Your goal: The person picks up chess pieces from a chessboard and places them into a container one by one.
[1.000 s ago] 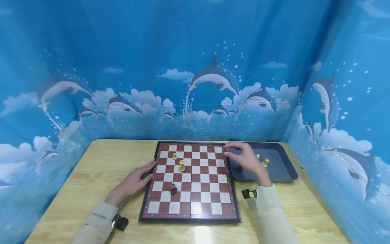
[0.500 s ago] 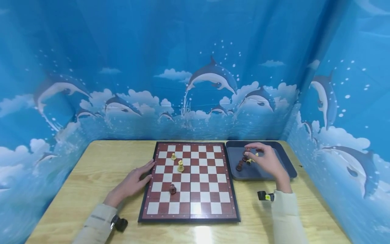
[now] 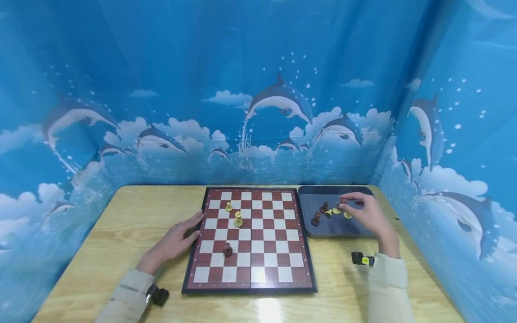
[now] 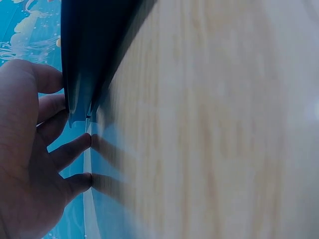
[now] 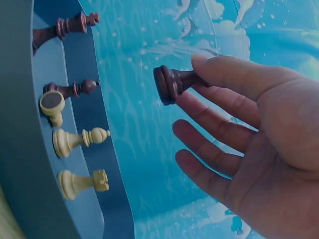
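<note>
My right hand point(image 3: 371, 217) pinches a dark brown chess piece point(image 5: 169, 84) between thumb and fingers, over the tray point(image 3: 319, 232). The piece's base points away from the palm; its head is hidden by the fingertips. In the right wrist view, a dark king point(image 5: 70, 27), a dark bishop point(image 5: 75, 89), a cream bishop point(image 5: 79, 141) and a cream rook point(image 5: 82, 184) stand in the tray, and a cream pawn point(image 5: 52, 104) lies tipped over. My left hand point(image 3: 171, 242) rests against the left edge of the chessboard point(image 3: 282, 287), fingers extended.
On the board's left half stand a small cream pawn point(image 3: 229, 207), a taller cream piece point(image 3: 238, 219) and a dark piece point(image 3: 228, 249). The tray sits beside the board's far right corner. A blue dolphin curtain point(image 3: 194, 89) hangs behind the wooden table point(image 3: 137, 211).
My right hand has carried the dark piece from the board's far right corner rightward over the tray. The left hand has stayed at the board's edge.
</note>
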Demonstrator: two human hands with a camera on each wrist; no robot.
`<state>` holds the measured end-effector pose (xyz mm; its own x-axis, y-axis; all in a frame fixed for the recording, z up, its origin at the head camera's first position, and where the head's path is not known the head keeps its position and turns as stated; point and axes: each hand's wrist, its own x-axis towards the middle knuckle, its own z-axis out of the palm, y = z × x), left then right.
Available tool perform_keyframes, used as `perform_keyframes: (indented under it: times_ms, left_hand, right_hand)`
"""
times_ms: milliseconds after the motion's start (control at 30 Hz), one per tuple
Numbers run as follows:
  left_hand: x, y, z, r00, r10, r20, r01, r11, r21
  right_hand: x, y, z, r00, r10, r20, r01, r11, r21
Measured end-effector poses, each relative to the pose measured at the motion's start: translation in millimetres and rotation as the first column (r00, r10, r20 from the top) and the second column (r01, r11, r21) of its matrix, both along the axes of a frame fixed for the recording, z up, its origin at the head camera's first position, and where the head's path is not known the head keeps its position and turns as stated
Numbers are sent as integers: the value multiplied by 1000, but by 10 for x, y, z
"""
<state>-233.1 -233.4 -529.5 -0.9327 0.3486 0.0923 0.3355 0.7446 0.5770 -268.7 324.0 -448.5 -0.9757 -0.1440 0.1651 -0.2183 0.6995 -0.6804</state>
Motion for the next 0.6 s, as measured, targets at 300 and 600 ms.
perform_keyframes:
  times_ms: [300, 600]
  left_hand:
    - [3, 2, -12, 1000, 2, 5, -2, 1000, -15]
    - [12, 15, -11, 1000, 9, 4, -9, 1000, -15]
  right_hand:
    - [-7, 144, -41, 998, -21, 54, 19, 999, 35]
    - [-51, 214, -129, 998, -29, 63, 25, 997, 66]
